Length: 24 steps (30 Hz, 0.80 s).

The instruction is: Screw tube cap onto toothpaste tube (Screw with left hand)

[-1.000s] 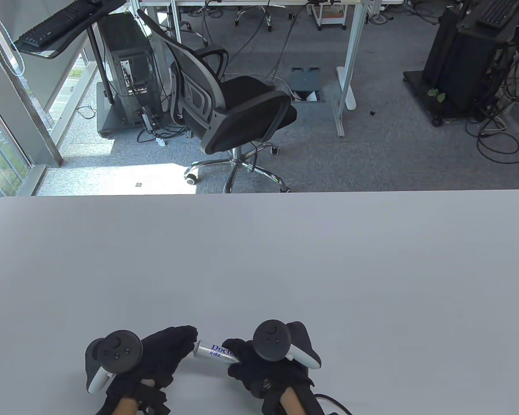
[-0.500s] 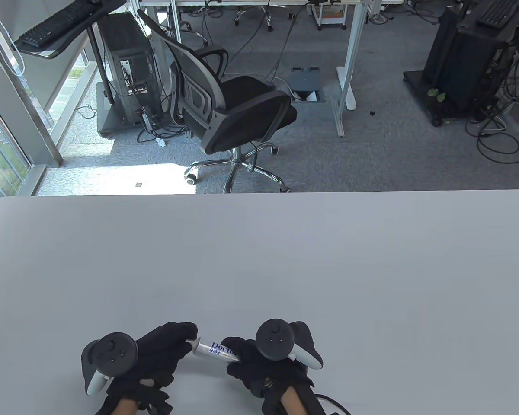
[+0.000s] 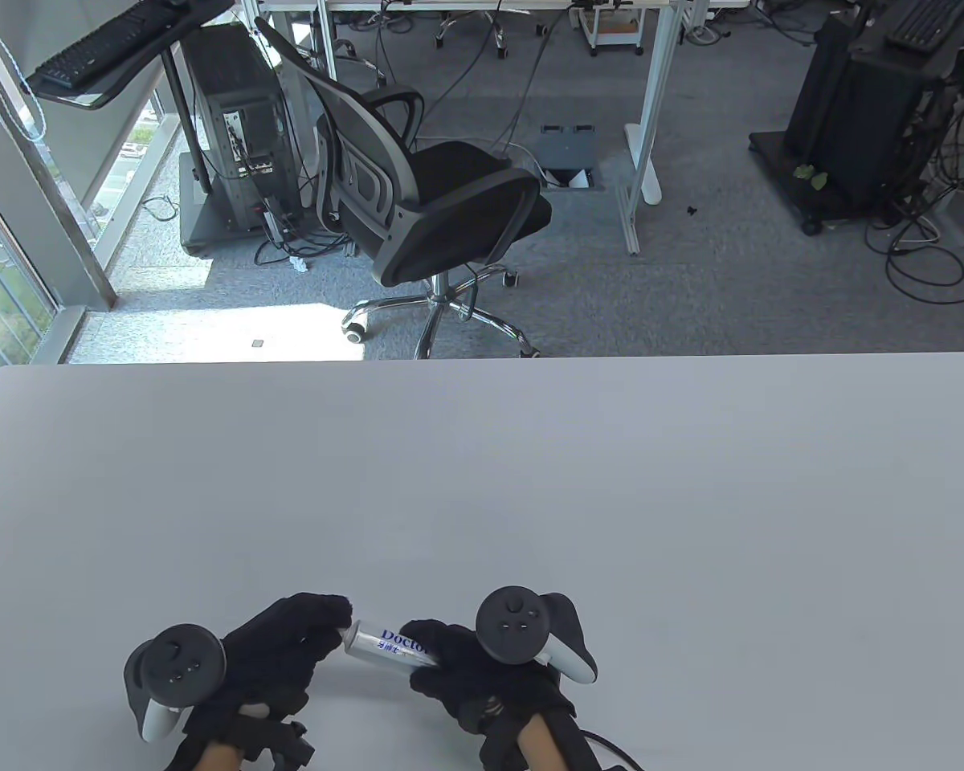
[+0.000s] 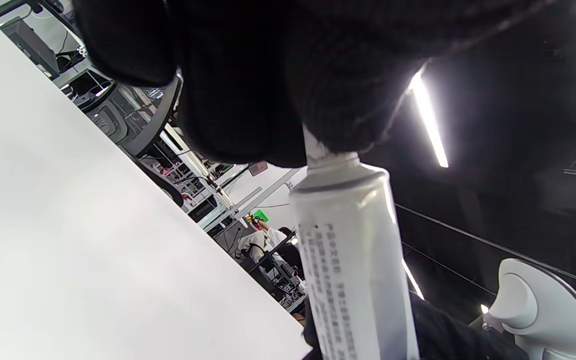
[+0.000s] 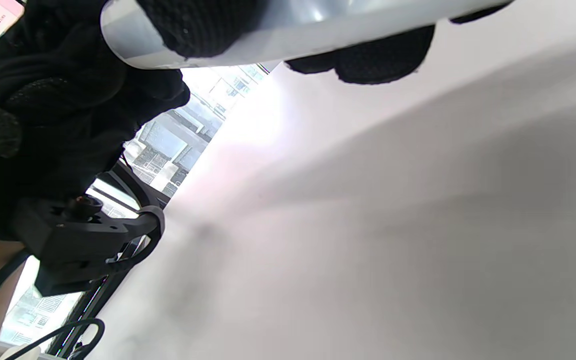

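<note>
A white toothpaste tube [image 3: 386, 642] with blue lettering is held above the table near its front edge. My right hand [image 3: 458, 671] grips the tube's body. My left hand [image 3: 289, 650] closes its fingertips over the tube's neck end, where the cap is hidden under the glove. In the left wrist view the tube [image 4: 353, 260] runs down from my fingers [image 4: 248, 75], and only a sliver of white neck shows below them. In the right wrist view the tube [image 5: 288, 35] crosses the top with my fingers [image 5: 198, 25] wrapped over it.
The white table [image 3: 482, 482] stretches away behind the hands. An office chair [image 3: 426, 193] stands on the floor beyond the far edge. A cable [image 3: 610, 743] trails from my right wrist.
Both hands and the tube have shifted a little left and toward the front edge. My left hand has rolled, its tracker dropping lower left. The tube's neck is more covered by my left fingers.
</note>
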Available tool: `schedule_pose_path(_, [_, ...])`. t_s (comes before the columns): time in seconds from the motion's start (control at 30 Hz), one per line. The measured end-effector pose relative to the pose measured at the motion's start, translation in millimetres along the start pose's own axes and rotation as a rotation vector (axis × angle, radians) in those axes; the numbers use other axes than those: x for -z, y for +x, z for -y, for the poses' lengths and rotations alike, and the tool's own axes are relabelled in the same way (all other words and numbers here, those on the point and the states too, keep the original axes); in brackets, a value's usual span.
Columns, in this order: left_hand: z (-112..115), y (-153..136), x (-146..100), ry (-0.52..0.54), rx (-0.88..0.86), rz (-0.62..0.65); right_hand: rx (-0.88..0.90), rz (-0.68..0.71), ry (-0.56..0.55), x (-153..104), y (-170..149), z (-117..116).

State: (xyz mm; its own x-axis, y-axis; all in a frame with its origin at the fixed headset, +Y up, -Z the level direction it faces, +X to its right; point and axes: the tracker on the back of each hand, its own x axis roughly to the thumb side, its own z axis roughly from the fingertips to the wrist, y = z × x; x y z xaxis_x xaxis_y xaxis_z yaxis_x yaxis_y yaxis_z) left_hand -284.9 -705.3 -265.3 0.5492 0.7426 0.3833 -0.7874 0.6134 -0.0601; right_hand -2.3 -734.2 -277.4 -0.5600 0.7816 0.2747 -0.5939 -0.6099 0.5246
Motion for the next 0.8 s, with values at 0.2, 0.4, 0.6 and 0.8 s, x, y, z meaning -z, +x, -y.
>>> schedule_pose_path(0.2, [4.0, -11.0, -0.3, -0.039, -0.012, -0.063, -0.025, -0.024, -0.025, -2.1, -4.6, 2.6])
schedule_pose_path(0.4, [11.6, -8.8, 2.1, -0.070, 0.017, -0.064, -0.065, -0.030, -0.002, -2.6, -3.2, 0.1])
schedule_pose_path(0.6, [8.1, 2.0, 0.6, -0.030, 0.068, -0.002, -0.057, -0.012, -0.003, -3.5, -0.6, 2.0])
schedule_pose_path(0.8, [4.6, 6.4, 0.3, -0.013, 0.077, 0.029, -0.070, -0.006, -0.009, -6.0, 5.8, 6.8])
